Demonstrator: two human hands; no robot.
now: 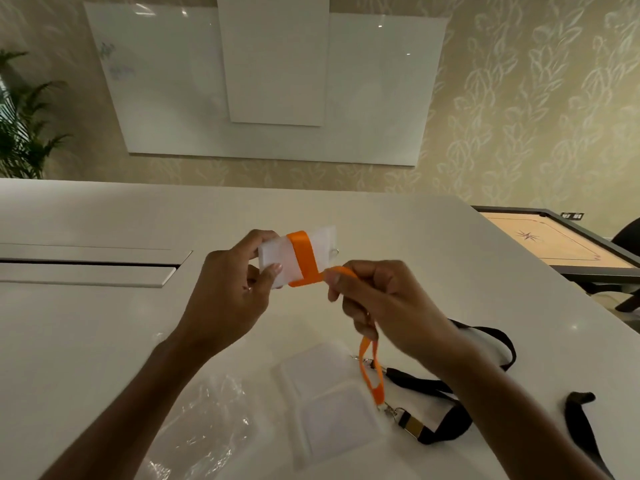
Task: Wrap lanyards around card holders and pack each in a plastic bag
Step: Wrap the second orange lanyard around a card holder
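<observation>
Two spare card holders (332, 393) below; left grip (228, 289) around third holder (298, 254), right grip (374, 299) pinching orange lanyard (304, 258).

Cream wallpaper (540, 98) with a pale leaf pattern covers the far wall. Glossy white boards (273, 81) are mounted on it: one wide panel, with a narrower one overlapping at centre; faint coloured marks on the left part. Small ceiling-light glints on the gloss. Green potted plant (24, 119) at left edge. White desk (104, 323) fills the foreground, with a long recessed slot (90, 263) at left. Carrom board (561, 242), dark frame, beyond the desk's right corner. Dim, warm light.
</observation>
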